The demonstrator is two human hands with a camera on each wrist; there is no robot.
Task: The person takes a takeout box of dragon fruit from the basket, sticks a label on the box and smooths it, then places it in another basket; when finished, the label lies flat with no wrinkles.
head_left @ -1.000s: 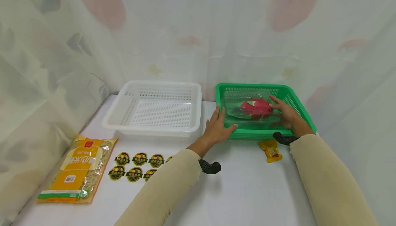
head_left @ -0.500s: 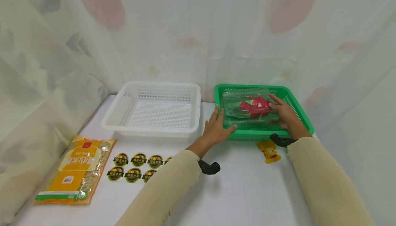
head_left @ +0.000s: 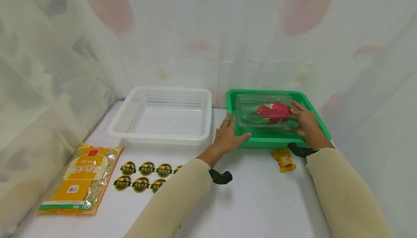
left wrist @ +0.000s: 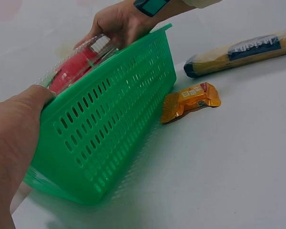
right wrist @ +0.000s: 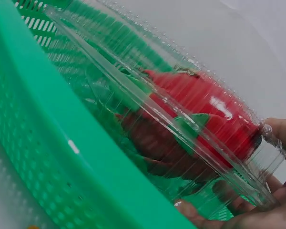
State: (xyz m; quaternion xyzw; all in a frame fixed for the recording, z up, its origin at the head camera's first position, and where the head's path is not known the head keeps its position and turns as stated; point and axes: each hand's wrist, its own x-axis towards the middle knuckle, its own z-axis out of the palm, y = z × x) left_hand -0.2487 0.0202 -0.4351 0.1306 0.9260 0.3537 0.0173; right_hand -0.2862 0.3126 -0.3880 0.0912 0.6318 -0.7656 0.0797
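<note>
A clear plastic clamshell box point(head_left: 247, 108) with a red dragon fruit point(head_left: 274, 111) inside lies over the green basket point(head_left: 260, 140). My right hand point(head_left: 306, 122) grips the box's right end; in the right wrist view, fingers point(right wrist: 282, 133) and thumb lie on either side of that end. The box is closed and tilts in the right wrist view, partly above the basket rim. My left hand point(head_left: 227, 136) rests at the basket's front left corner, fingers spread and fairly straight along the left side. Its thumb point(left wrist: 40, 93) lies over the rim in the left wrist view.
A white basket point(head_left: 159, 136) stands left of the green one. In front are a yellow-wrapped snack point(head_left: 283, 160), several round stickers point(head_left: 140, 184) and a yellow food bag point(head_left: 81, 180). The left wrist view adds a long pack point(left wrist: 243, 52). Patterned curtains point(head_left: 195, 31) hang behind.
The clamshell box with the dragon fruit has shifted slightly right and sits more level, my right hand moving with it. My left hand stays at the basket corner.
</note>
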